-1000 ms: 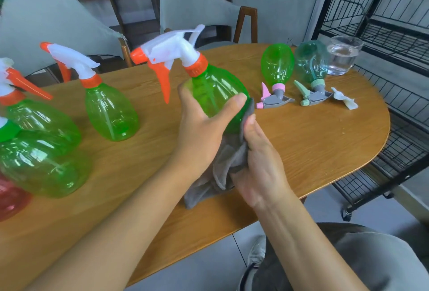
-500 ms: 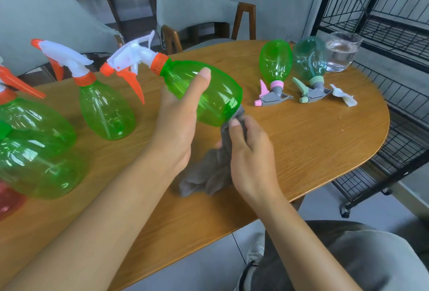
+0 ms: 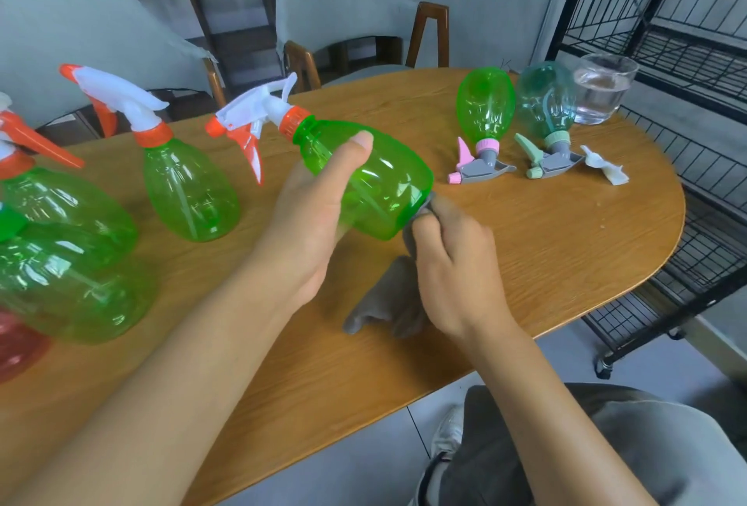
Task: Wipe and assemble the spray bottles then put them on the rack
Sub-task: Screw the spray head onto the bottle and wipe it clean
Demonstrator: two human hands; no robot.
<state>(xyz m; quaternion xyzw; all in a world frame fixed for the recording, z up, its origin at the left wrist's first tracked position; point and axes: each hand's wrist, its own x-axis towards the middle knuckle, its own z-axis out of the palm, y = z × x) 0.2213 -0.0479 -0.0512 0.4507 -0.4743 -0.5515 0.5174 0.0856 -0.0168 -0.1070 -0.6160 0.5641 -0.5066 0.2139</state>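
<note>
1. Left hand [image 3: 311,222] grips a green spray bottle [image 3: 364,178], tipped on its side above the table [image 3: 545,247], orange-and-white trigger head [image 3: 258,121] pointing left.
2. Right hand [image 3: 452,263] pinches a grey cloth [image 3: 388,299] against the bottle's base; the cloth's loose end trails onto the table.
3. Step judged: wiping the base. Best done by turning the bottle with the left hand while the cloth stays pressed, covering the whole bottom rim.
4. Keep the thumb clear of wiped plastic.
5. Wire rack [image 3: 667,45] stands at right, beside the table, no bottles seen on it.
</note>
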